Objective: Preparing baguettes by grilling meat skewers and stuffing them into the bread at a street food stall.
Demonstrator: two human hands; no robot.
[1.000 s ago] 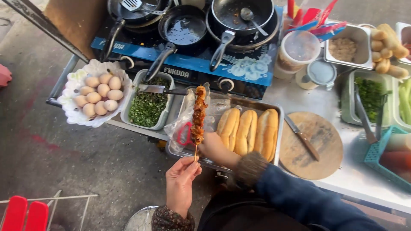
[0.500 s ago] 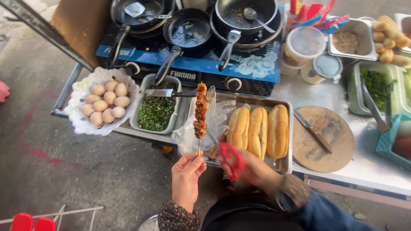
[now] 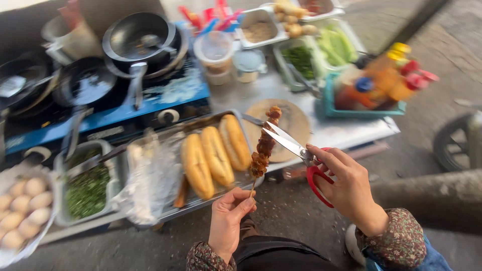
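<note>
My left hand (image 3: pixel 228 226) pinches the skewer (image 3: pixel 264 143) upright by its stick (meat clear); right hand (image 3: pixel 346 188), fingers through the handles, holds the scissors (image 3: pixel 293 148) open against it.

Open ground is lying under both hands; bread tray (image 3: pixel 173 211) and cutting board (image 3: pixel 296 120) are crowding the counter beyond.

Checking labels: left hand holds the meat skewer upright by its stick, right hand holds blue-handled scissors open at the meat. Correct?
One error: the scissors have red handles, not blue, as the head view shows. The rest stands: the left hand holds the meat skewer upright by its stick, and the right hand holds the scissors open at the meat.
</note>
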